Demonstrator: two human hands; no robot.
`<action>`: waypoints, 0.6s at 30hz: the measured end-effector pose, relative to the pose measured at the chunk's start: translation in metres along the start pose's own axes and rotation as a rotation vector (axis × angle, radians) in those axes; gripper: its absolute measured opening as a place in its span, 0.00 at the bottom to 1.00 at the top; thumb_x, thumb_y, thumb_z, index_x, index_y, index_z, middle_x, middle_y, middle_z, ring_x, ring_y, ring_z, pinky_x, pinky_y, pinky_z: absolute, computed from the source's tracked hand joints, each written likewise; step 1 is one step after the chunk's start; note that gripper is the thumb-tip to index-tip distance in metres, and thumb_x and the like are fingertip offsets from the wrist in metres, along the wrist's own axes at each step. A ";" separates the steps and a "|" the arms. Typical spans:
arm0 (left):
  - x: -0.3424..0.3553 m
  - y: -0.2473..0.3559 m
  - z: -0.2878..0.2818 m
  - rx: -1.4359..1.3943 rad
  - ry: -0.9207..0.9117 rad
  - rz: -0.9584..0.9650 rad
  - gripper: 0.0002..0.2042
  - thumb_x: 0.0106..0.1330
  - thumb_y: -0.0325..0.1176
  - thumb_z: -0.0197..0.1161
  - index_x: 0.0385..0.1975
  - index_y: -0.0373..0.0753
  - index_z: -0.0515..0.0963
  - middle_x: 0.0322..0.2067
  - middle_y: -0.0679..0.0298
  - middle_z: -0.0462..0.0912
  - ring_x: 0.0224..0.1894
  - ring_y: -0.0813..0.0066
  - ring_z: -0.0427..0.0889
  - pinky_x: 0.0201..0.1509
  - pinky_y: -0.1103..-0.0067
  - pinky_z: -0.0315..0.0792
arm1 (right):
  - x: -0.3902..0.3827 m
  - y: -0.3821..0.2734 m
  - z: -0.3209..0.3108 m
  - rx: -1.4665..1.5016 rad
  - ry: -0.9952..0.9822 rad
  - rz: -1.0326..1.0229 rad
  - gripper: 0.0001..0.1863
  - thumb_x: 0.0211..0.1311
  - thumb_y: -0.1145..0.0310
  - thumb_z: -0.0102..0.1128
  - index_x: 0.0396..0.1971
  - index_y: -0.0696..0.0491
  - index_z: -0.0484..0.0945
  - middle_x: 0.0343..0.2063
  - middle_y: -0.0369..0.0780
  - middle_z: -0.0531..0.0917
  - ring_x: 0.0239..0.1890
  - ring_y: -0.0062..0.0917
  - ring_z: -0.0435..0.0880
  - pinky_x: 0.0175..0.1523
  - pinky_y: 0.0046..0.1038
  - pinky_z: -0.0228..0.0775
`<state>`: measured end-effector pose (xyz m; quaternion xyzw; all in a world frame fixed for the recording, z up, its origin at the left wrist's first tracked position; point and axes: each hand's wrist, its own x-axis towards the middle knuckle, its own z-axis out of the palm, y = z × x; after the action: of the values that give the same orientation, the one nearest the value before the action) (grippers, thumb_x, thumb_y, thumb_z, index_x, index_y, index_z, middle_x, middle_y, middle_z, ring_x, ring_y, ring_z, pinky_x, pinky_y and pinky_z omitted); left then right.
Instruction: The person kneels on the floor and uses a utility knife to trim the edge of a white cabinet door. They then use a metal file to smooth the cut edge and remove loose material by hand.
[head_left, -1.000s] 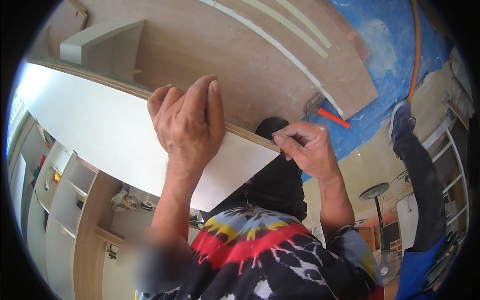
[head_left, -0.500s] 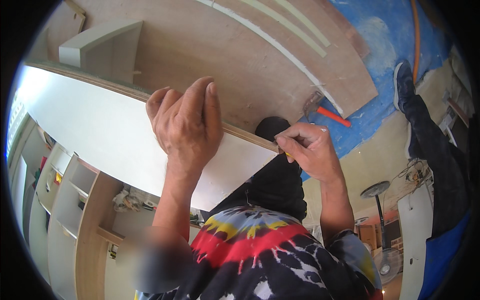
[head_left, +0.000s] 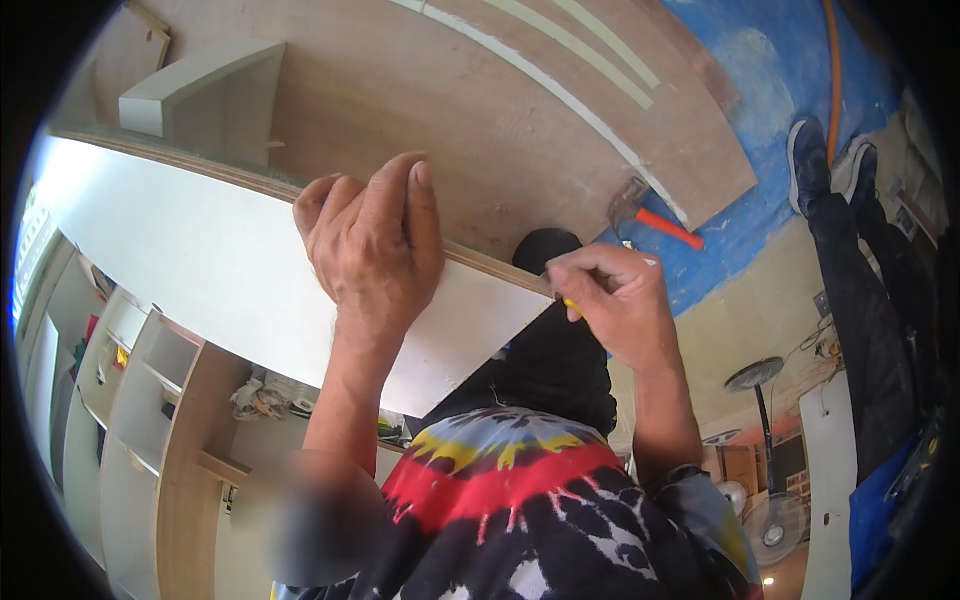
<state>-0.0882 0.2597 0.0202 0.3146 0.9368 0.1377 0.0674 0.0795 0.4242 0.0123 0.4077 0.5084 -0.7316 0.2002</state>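
Note:
A long white-faced panel with a raw plywood edge (head_left: 230, 240) slants across my front, from the far left to its corner near my right hand. My left hand (head_left: 375, 235) is closed over the top edge of the panel, fingers curled round to the far side. At the corner my right hand (head_left: 618, 295) is pinched closed on a small yellow object (head_left: 571, 305); most of it is hidden in the fingers, so its kind does not show. The fingertips of that hand are right at the edge of the panel.
A claw hammer with a red handle (head_left: 668, 228) lies beyond my right hand, beside a large plywood sheet (head_left: 440, 110) and blue floor covering (head_left: 745, 90). A person's legs (head_left: 835, 270) are at right, near a fan (head_left: 775, 530). Wooden shelving (head_left: 180, 450) stands at left.
My right hand has shifted very slightly left along the corner, and a bit more yellow shows. My left hand keeps its hold. The other person's second shoe has come into view.

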 end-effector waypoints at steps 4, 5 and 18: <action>-0.002 -0.002 0.002 0.007 0.017 0.015 0.05 0.71 0.32 0.65 0.34 0.41 0.86 0.12 0.67 0.75 0.19 0.72 0.73 0.52 0.70 0.70 | -0.005 0.001 0.000 0.076 0.083 0.063 0.08 0.69 0.70 0.69 0.34 0.60 0.84 0.22 0.33 0.82 0.22 0.11 0.75 0.27 0.18 0.67; -0.002 -0.002 0.002 0.003 0.016 0.012 0.05 0.71 0.32 0.65 0.34 0.41 0.86 0.12 0.67 0.74 0.19 0.73 0.73 0.52 0.70 0.70 | -0.005 0.002 0.000 0.089 0.048 0.025 0.08 0.69 0.70 0.69 0.34 0.60 0.83 0.22 0.33 0.82 0.22 0.11 0.75 0.27 0.18 0.67; -0.001 -0.001 0.003 -0.012 0.026 0.019 0.05 0.71 0.31 0.65 0.34 0.41 0.86 0.12 0.68 0.73 0.18 0.73 0.71 0.52 0.71 0.70 | -0.002 0.006 -0.001 0.080 -0.031 0.001 0.10 0.68 0.70 0.71 0.28 0.58 0.82 0.22 0.34 0.82 0.21 0.12 0.77 0.25 0.18 0.67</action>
<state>-0.0876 0.2587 0.0174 0.3212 0.9337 0.1478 0.0559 0.0853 0.4226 0.0103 0.4042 0.4753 -0.7576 0.1920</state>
